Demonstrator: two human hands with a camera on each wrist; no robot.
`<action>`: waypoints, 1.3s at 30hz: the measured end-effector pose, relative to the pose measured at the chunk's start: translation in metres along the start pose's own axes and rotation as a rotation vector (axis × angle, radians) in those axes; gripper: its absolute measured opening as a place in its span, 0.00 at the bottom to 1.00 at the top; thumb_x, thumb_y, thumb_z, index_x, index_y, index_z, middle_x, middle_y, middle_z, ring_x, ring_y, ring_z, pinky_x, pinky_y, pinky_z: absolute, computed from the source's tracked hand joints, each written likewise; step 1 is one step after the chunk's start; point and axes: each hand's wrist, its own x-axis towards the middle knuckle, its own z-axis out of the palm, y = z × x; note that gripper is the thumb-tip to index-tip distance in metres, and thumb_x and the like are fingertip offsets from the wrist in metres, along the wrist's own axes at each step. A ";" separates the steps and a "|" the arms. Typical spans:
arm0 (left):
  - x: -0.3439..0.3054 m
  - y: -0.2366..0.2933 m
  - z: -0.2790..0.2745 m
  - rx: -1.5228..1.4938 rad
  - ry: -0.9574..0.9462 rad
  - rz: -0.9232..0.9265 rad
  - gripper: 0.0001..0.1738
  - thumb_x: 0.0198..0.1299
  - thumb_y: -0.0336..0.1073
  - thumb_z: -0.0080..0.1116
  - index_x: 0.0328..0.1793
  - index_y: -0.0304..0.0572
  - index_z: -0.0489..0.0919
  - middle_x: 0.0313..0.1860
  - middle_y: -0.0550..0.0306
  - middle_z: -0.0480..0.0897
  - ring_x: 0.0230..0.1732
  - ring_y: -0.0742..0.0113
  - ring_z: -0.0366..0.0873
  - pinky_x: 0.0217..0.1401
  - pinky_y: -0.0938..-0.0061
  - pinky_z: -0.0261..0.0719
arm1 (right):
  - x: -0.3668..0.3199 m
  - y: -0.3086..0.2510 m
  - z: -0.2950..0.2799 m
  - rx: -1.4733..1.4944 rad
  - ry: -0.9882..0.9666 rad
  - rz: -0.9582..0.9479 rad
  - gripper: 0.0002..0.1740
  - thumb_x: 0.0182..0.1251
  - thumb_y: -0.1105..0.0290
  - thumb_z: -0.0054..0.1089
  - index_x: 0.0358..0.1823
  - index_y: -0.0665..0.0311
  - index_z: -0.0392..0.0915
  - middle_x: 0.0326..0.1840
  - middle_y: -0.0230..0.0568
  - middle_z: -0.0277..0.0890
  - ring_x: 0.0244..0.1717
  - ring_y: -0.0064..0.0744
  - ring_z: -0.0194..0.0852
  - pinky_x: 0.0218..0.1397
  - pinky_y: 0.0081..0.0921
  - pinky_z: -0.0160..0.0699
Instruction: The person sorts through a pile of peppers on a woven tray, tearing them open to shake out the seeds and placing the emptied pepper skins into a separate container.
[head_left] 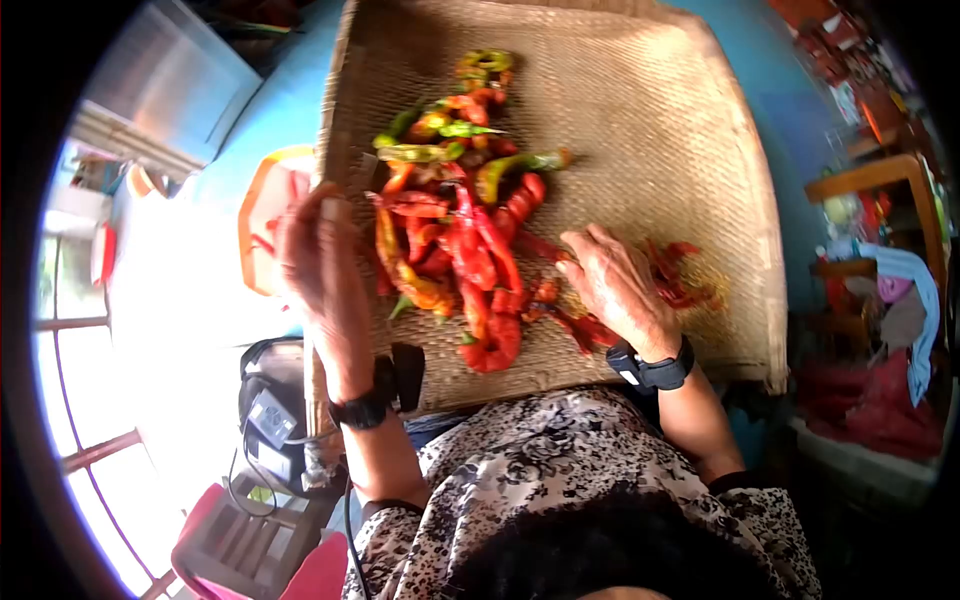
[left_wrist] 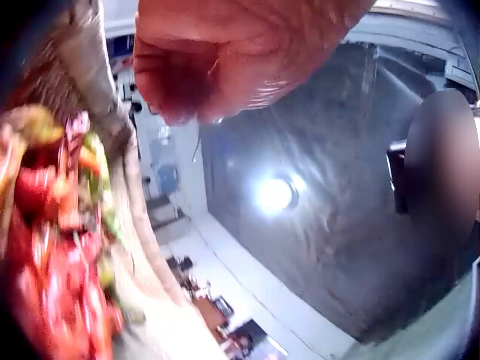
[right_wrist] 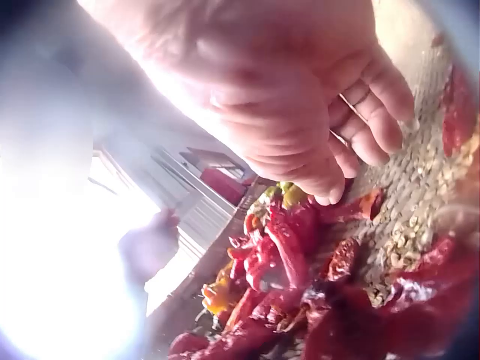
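Observation:
Red, orange and green peppers (head_left: pixel 470 240), many wrinkled, lie heaped on a large woven tray (head_left: pixel 640 110). My left hand (head_left: pixel 325 270) is raised at the tray's left rim, overlapping an orange-rimmed container (head_left: pixel 258 220) with red pieces inside. In the left wrist view the left hand (left_wrist: pixel 240 52) hangs above the rim, its thumb and finger close together and no pepper showing between them. Palm down, my right hand (head_left: pixel 620 285) hovers low over the tray, between the heap and some dark red split peppers (head_left: pixel 675 270). The right wrist view shows its fingers loosely extended, fingertips near a red pepper (right_wrist: pixel 289 240).
Pale seeds (head_left: pixel 712 290) are scattered on the tray's right side. Left of the tray are a black bag (head_left: pixel 270 400) with a cable and a pink-sided chair (head_left: pixel 320 570). A wooden chair (head_left: pixel 880 180) and draped cloths (head_left: pixel 915 310) stand at the right.

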 end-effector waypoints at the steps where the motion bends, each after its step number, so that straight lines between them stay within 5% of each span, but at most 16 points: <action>1: 0.012 0.006 -0.009 0.003 0.119 -0.021 0.17 0.65 0.34 0.56 0.58 0.33 0.75 0.44 0.56 0.80 0.41 0.76 0.73 0.45 0.82 0.72 | 0.004 0.000 0.005 -0.038 -0.017 0.002 0.12 0.60 0.70 0.59 0.42 0.70 0.73 0.39 0.51 0.71 0.42 0.49 0.72 0.42 0.42 0.73; 3: 0.034 -0.015 -0.021 -0.008 0.355 0.084 0.26 0.65 0.35 0.56 0.65 0.29 0.67 0.53 0.49 0.77 0.50 0.68 0.74 0.53 0.75 0.73 | 0.009 0.000 0.010 -0.021 -0.006 -0.026 0.14 0.59 0.72 0.60 0.45 0.69 0.71 0.40 0.54 0.71 0.40 0.58 0.72 0.40 0.46 0.72; 5: 0.049 -0.044 -0.037 0.179 0.324 0.145 0.32 0.64 0.38 0.58 0.69 0.28 0.62 0.60 0.42 0.72 0.56 0.63 0.71 0.58 0.71 0.71 | 0.012 0.000 0.013 -0.041 -0.023 0.029 0.12 0.58 0.74 0.61 0.41 0.68 0.71 0.40 0.54 0.70 0.41 0.59 0.71 0.40 0.47 0.72; 11: -0.020 0.003 0.027 0.000 -0.203 0.000 0.13 0.63 0.31 0.58 0.52 0.36 0.79 0.44 0.53 0.82 0.41 0.65 0.79 0.45 0.71 0.78 | 0.017 0.004 0.022 -0.024 0.006 0.033 0.07 0.56 0.78 0.58 0.33 0.67 0.67 0.34 0.54 0.69 0.37 0.60 0.70 0.37 0.47 0.69; 16: -0.061 0.013 0.060 0.198 -0.473 0.173 0.08 0.61 0.31 0.59 0.44 0.36 0.79 0.35 0.49 0.84 0.35 0.62 0.83 0.35 0.72 0.78 | 0.002 0.004 0.003 0.118 0.082 0.139 0.04 0.60 0.77 0.54 0.31 0.66 0.68 0.28 0.54 0.73 0.32 0.58 0.73 0.32 0.46 0.69; 17: -0.068 0.014 0.063 0.176 -0.492 0.172 0.08 0.61 0.31 0.59 0.44 0.36 0.79 0.35 0.49 0.84 0.35 0.62 0.83 0.35 0.72 0.78 | -0.006 0.006 0.006 0.200 0.185 0.131 0.03 0.60 0.78 0.53 0.31 0.65 0.69 0.26 0.51 0.74 0.27 0.50 0.75 0.28 0.39 0.68; 19: -0.077 0.018 0.066 0.069 -0.659 -0.262 0.09 0.62 0.33 0.59 0.44 0.34 0.79 0.32 0.49 0.83 0.32 0.67 0.82 0.33 0.72 0.77 | -0.015 -0.003 -0.003 0.588 0.244 0.142 0.02 0.61 0.78 0.53 0.32 0.65 0.69 0.22 0.46 0.71 0.23 0.36 0.72 0.26 0.32 0.67; 21: -0.088 0.005 0.073 -0.019 -0.721 -0.257 0.12 0.63 0.36 0.60 0.43 0.33 0.79 0.27 0.55 0.81 0.28 0.75 0.76 0.32 0.77 0.74 | -0.026 -0.015 0.004 0.757 0.285 0.148 0.02 0.61 0.78 0.52 0.33 0.66 0.69 0.21 0.42 0.68 0.22 0.25 0.67 0.24 0.27 0.63; 23: -0.098 -0.003 0.073 -0.038 -0.737 -0.328 0.11 0.63 0.35 0.59 0.44 0.33 0.80 0.28 0.61 0.80 0.26 0.77 0.71 0.29 0.79 0.71 | -0.031 -0.026 0.000 0.695 0.180 0.132 0.03 0.61 0.78 0.53 0.34 0.66 0.68 0.21 0.45 0.68 0.21 0.33 0.70 0.23 0.32 0.64; 26: -0.097 0.002 0.071 -0.155 -0.679 -0.396 0.08 0.65 0.31 0.57 0.43 0.34 0.81 0.30 0.66 0.79 0.27 0.81 0.68 0.28 0.83 0.68 | -0.033 -0.026 -0.005 0.631 0.197 0.042 0.05 0.61 0.78 0.54 0.35 0.65 0.67 0.23 0.50 0.69 0.24 0.48 0.72 0.24 0.40 0.65; 29: -0.072 0.005 0.060 -0.062 -0.499 -0.299 0.10 0.65 0.38 0.57 0.39 0.39 0.81 0.28 0.64 0.82 0.25 0.81 0.70 0.26 0.83 0.67 | -0.040 0.003 0.006 0.455 0.260 -0.010 0.02 0.63 0.76 0.56 0.36 0.64 0.73 0.28 0.42 0.74 0.26 0.31 0.74 0.26 0.26 0.73; 30: -0.058 0.010 0.051 -0.033 -0.366 -0.353 0.11 0.64 0.41 0.58 0.38 0.41 0.82 0.29 0.63 0.82 0.24 0.81 0.70 0.26 0.83 0.66 | -0.042 0.014 -0.005 0.368 0.271 0.018 0.03 0.64 0.74 0.57 0.37 0.64 0.74 0.30 0.41 0.75 0.27 0.29 0.74 0.26 0.24 0.75; 31: -0.044 0.017 0.046 -0.044 -0.237 -0.216 0.12 0.64 0.44 0.59 0.38 0.43 0.82 0.29 0.62 0.82 0.25 0.81 0.69 0.27 0.84 0.64 | -0.046 0.032 -0.007 0.234 0.304 0.061 0.03 0.65 0.73 0.56 0.36 0.64 0.74 0.30 0.40 0.75 0.28 0.29 0.73 0.27 0.24 0.75; 34: 0.007 0.003 0.003 -0.231 0.071 -0.180 0.15 0.69 0.45 0.51 0.44 0.40 0.79 0.35 0.62 0.79 0.30 0.80 0.67 0.37 0.83 0.67 | -0.060 0.079 -0.023 -0.109 0.258 0.261 0.06 0.64 0.75 0.56 0.42 0.66 0.76 0.34 0.43 0.74 0.31 0.33 0.73 0.33 0.26 0.77; 37: 0.049 -0.006 -0.033 -0.556 0.275 -0.281 0.24 0.71 0.41 0.44 0.65 0.30 0.62 0.60 0.43 0.70 0.60 0.64 0.70 0.66 0.71 0.68 | -0.060 0.091 -0.039 -0.177 0.167 0.340 0.15 0.58 0.85 0.55 0.47 0.70 0.76 0.34 0.48 0.71 0.35 0.42 0.74 0.37 0.33 0.76; 39: 0.045 -0.017 -0.040 -0.590 0.250 -0.338 0.26 0.71 0.39 0.42 0.68 0.29 0.57 0.64 0.40 0.66 0.64 0.60 0.67 0.69 0.68 0.65 | -0.060 0.104 -0.028 -0.253 0.164 0.277 0.17 0.56 0.86 0.53 0.48 0.69 0.75 0.37 0.49 0.70 0.41 0.46 0.73 0.41 0.38 0.74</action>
